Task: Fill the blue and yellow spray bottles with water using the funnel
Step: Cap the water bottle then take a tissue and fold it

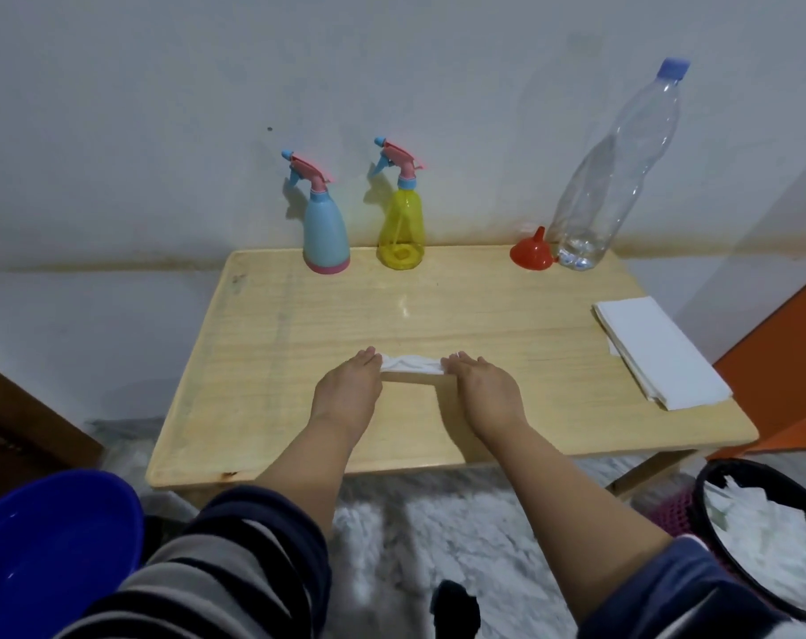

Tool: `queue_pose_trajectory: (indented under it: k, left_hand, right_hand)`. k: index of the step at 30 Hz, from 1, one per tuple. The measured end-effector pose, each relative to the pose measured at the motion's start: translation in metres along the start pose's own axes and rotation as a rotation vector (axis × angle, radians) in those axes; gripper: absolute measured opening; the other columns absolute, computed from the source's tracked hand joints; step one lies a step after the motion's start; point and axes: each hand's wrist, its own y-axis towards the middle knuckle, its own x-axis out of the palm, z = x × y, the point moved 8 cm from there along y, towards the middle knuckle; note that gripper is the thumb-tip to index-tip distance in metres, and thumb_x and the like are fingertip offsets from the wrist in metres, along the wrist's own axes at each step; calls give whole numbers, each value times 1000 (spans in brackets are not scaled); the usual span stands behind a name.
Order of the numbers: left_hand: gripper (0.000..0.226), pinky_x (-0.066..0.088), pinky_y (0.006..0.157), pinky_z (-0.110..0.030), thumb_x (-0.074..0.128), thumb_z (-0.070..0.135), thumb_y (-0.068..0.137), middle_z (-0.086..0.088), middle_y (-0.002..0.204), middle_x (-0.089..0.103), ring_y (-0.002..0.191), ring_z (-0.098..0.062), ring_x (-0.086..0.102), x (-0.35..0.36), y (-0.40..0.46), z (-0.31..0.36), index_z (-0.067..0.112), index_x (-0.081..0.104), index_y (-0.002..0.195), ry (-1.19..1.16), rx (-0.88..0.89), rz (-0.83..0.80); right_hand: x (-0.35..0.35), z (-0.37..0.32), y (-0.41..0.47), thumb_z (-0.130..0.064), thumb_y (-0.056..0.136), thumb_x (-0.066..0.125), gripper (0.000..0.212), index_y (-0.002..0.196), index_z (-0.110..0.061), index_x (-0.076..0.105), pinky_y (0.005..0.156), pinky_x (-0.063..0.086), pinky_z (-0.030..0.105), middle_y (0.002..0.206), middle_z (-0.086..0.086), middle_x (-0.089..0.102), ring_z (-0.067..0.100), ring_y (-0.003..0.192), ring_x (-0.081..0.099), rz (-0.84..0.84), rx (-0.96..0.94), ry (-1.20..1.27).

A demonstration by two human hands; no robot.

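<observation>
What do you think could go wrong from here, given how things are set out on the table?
1. The tall clear bottle, capped and nearly empty, stands near the table's back right corner; a knock could tip it.
2. Both spray bottles, blue and yellow, keep their heads on, so pouring cannot start.
3. Both hands, left and right, are on a white tissue, far from the red funnel.

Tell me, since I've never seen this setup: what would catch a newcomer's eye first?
Probably both hands, left hand and right hand, holding a white tissue stretched between them at the middle of the wooden table. Next, against the wall, the blue spray bottle and yellow spray bottle stand side by side, with the red funnel and tall clear bottle at the far right.
</observation>
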Motion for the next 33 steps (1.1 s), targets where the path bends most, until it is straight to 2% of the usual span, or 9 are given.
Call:
queue_pose_trajectory:
  k: [7, 13, 16, 19, 21, 22, 24, 27, 33]
  left_hand:
    - [44, 37, 105, -29, 38, 13, 100, 7, 157, 29, 143, -9, 28, 4, 104, 30, 19, 41, 144, -26, -17, 33]
    - [44, 40, 102, -33, 37, 12, 100, 5, 157, 30, 139, -17, 36, 26, 187, 38, 18, 41, 144, 2, -88, -3]
    - [46, 28, 111, -32, 33, 15, 101, 4, 158, 25, 142, -19, 30, 41, 208, 40, 17, 35, 147, 41, -112, -50]
    - [61, 9, 119, -38, 17, 38, 97, -2, 161, 18, 148, -14, 16, 59, 211, 41, 12, 26, 151, 75, -108, -101]
    - [85, 5, 119, -45, 1, 56, 84, -3, 160, 17, 148, -14, 14, 64, 207, 41, 11, 24, 152, 67, -93, -79]
    - [90, 4, 119, -46, -2, 61, 80, -2, 161, 14, 149, -13, 11, 66, 206, 41, 12, 21, 152, 84, -85, -97]
    - [85, 1, 119, -45, 3, 65, 87, 1, 162, 4, 149, -11, 2, 70, 206, 37, 14, 11, 154, 106, -93, -146]
    - [73, -2, 121, -43, 20, 58, 97, 1, 162, -4, 149, -10, -5, 70, 206, 39, 15, 4, 155, 77, -116, -204]
    - [73, -2, 121, -40, 20, 58, 98, 2, 162, -7, 149, -11, -6, 69, 180, 45, 16, 1, 154, 35, -131, -262]
  right_hand:
    - [-26, 56, 95, -2, 96, 34, 47, 135, -21, 54, 99, 44, 37, 142, 4, 52, 35, 122, 53, 31, 13, 15]
    - [-23, 96, 180, 1, 94, 36, 46, 133, -15, 55, 104, 38, 36, 137, 10, 55, 34, 124, 52, 10, -21, 9]
    - [-7, 106, 205, -2, 94, 36, 40, 126, -12, 58, 104, 40, 40, 131, 7, 57, 30, 122, 53, 2, -76, -17]
    - [15, 112, 214, -15, 93, 26, 47, 134, -11, 50, 115, 24, 44, 146, 4, 45, 23, 140, 35, -81, -132, -49]
    - [21, 114, 214, -27, 90, 14, 61, 144, -10, 39, 119, 12, 48, 155, 5, 33, 21, 146, 23, -113, -153, -71]
    - [24, 116, 214, -30, 94, 12, 61, 148, -11, 32, 120, 6, 48, 158, 5, 26, 20, 148, 17, -133, -153, -85]
    - [28, 118, 215, -35, 101, 15, 55, 153, -17, 20, 120, -2, 49, 162, 4, 14, 18, 150, 6, -172, -162, -109]
    - [32, 118, 212, -41, 103, 12, 53, 153, -25, 13, 119, -5, 51, 163, 4, 4, 18, 150, -1, -224, -176, -151]
    - [28, 114, 186, -44, 102, 13, 58, 153, -18, 14, 120, -2, 49, 163, 3, 5, 18, 150, 2, -240, -158, -143]
